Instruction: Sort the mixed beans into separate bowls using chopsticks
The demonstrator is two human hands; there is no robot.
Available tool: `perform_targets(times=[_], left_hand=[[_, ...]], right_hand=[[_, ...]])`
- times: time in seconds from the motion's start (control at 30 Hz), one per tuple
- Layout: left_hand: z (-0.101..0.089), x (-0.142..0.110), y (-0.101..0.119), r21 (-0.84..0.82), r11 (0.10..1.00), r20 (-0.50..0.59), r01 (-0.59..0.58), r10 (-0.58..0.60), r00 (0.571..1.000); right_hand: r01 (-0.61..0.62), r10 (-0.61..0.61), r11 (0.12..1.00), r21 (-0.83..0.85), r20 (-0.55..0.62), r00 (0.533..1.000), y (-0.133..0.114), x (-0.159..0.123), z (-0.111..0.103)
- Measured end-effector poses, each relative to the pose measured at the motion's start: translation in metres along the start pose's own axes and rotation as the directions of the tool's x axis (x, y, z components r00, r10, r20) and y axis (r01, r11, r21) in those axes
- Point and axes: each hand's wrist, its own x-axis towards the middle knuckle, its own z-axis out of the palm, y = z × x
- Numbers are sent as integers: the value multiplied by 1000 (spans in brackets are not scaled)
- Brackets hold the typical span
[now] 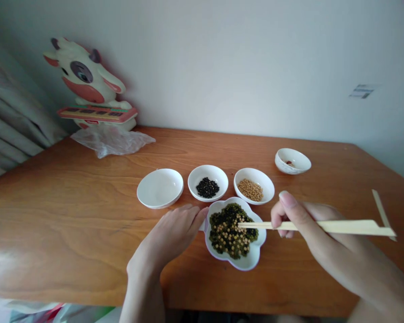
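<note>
My left hand [177, 229] is closed around the short handle of a flower-shaped dish [253, 255], its fingers partly hidden. Green beans mixed with yellow soybeans [231, 233] fill much of this dish, along with some darker beans. In my right hand [301, 217] is a pair of pale wooden chopsticks [352, 227], pinched between thumb and fingers. Their tips touch the beans near the middle of the dish; whether they grip one I cannot tell. Just behind the dish stand a white bowl [191, 179] of black beans [207, 187] and another white bowl [269, 181] holding soybeans [250, 190].
A third white bowl [160, 188] stands left of the black beans. Farther back right, a smaller bowl [298, 167] holds a few reddish bits. A cow-shaped toy keyboard [97, 114] and a clear plastic bag [116, 141] occupy the back left. A wooden strip [384, 213] lies right.
</note>
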Motion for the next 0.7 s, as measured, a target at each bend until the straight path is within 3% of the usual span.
perform_targets(times=[0.3,0.53,0.7], left_hand=[[-2,3,2,-140,987,80,75,-64,995],[-8,3,6,55,998,110,-22,16,994],[-18,8,11,-91,991,157,103,-88,984]], right_hand=[[32,-29,992,124,-26,999,1,13,2],[-28,36,997,66,-131,991,20,5,-6],[-29,40,996,79,-150,988,29,-1,-12]])
